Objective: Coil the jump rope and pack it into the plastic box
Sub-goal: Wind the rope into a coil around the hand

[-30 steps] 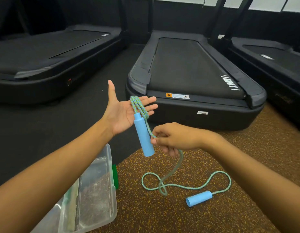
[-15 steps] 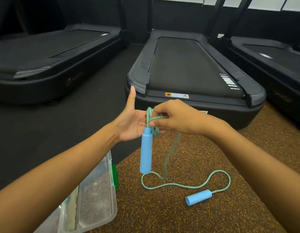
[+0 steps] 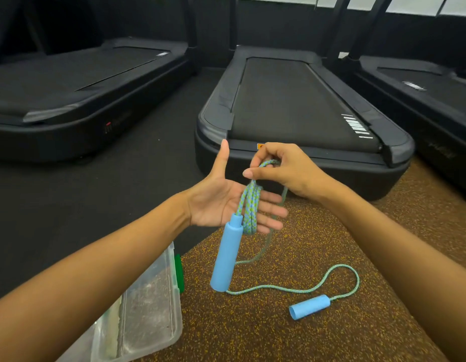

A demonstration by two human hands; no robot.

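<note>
- Where the head view looks down past both forearms, the left hand is spread flat, palm up, thumb raised, clasping nothing.
- Rope: green-and-blue braid; several loops lie across the left fingers, draped over them and not pinched.
- Right hand: above and just right of the left palm, thumb and fingers closed on the top of the looped rope.
- Handle: light blue foam cylinder, hangs from the loops below the left palm, tilted slightly, lower end off the floor as far as can be told.
- Loose rope: drops from behind the left fingers, blurred, then runs along the floor in a curve and a rounded bend to the right.
- Second handle: same blue, lies on its side on the floor, right of the hanging handle and well apart from it, open end toward the camera.
- Box: clear plastic, bottom left on the floor, partly under the left forearm; a green clip on its right edge; no rope inside.
- Floor: brown rubber with yellow flecks beneath the rope; plain black surface to the left.
- Treadmills: three black decks side by side beyond the hands, the middle one directly behind them.
</note>
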